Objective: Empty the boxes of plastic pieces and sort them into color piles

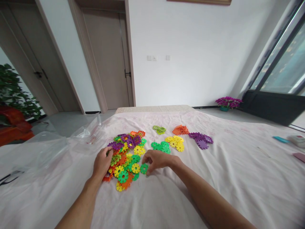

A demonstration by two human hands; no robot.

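Note:
A mixed heap of notched plastic snap discs [126, 159] in purple, green, yellow and orange lies on the cloth in front of me. My left hand [101, 163] rests against the heap's left edge with its fingers curled; what they hold, if anything, is hidden. At the heap's right side, my right hand [156, 159] has thumb and fingers closed about the edges of a green disc [144, 169]. Beyond it are single-colour groups: green discs [163, 147], yellow discs [176, 143], light green pieces [159, 129], orange pieces [180, 129] and purple square pieces [202, 140].
Clear plastic containers [89, 132] stand at the left on the pale cloth [147, 203], near black-framed glasses [10, 177]. Toward the right edge lie a blue item [281, 139], a thin stick [264, 152] and a pink item [299, 157].

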